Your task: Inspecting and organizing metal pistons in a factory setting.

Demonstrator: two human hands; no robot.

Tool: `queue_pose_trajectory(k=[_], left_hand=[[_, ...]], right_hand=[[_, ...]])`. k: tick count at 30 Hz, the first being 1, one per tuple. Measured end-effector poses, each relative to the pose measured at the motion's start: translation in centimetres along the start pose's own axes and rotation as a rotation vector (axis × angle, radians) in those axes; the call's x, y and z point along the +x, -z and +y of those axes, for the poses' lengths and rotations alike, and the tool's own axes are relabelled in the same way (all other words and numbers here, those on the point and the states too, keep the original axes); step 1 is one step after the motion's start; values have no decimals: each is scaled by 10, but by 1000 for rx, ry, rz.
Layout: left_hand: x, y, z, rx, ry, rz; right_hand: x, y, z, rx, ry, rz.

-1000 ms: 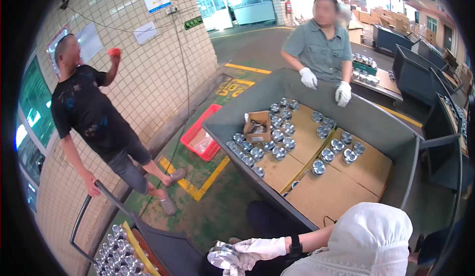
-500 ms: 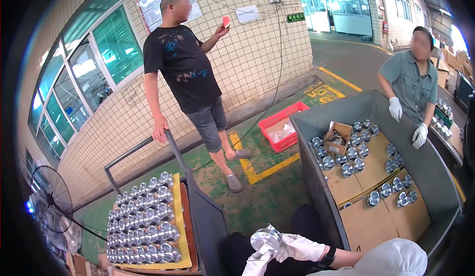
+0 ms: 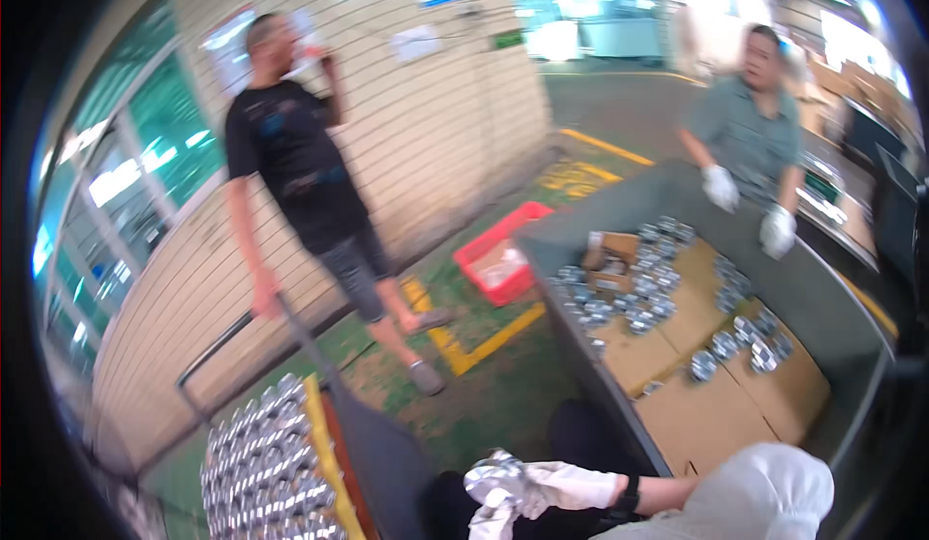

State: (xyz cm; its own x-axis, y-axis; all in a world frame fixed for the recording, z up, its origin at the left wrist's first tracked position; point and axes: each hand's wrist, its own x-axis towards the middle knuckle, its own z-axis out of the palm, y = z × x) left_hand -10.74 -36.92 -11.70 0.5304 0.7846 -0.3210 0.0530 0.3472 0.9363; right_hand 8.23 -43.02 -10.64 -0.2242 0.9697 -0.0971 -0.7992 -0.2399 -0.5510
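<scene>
Here, a silvery part point(image 3: 493, 476) juts from left grip point(image 3: 494, 522) and right grip point(image 3: 548, 488).

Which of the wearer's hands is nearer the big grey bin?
Right. The right hand, holding a metal part, is left of the bin; the left hand, on the same part, is farther left.

We are standing in what is looking like a factory workshop. Rows of matching shiny metal parts point(image 3: 266, 458) are filling a cart point(image 3: 377, 434) beside us, and more such pieces point(image 3: 654, 284) are lying on cardboard point(image 3: 692, 424) in a deep grey bin point(image 3: 823, 303). Yellow lines point(image 3: 503, 340) are marking off a worn green floor point(image 3: 518, 400), paper notices point(image 3: 416, 44) are hanging on a tiled wall point(image 3: 426, 143), and a co-worker point(image 3: 750, 124) is wearing white work gloves point(image 3: 721, 189). Farther back, we are seeing other dark bins point(image 3: 871, 132) and blurred brown cartons point(image 3: 856, 85).
</scene>
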Motion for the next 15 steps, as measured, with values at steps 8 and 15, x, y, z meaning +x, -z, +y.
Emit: queue_pose_trajectory(k=[8, 15], left_hand=[[-4, -8, 11, 368, -36, 47], [-1, -24, 25, 8, 149, 13]], right_hand=[[-5, -24, -17, 18, 33, 92], [-4, -16, -5, 103, 5, 35]])
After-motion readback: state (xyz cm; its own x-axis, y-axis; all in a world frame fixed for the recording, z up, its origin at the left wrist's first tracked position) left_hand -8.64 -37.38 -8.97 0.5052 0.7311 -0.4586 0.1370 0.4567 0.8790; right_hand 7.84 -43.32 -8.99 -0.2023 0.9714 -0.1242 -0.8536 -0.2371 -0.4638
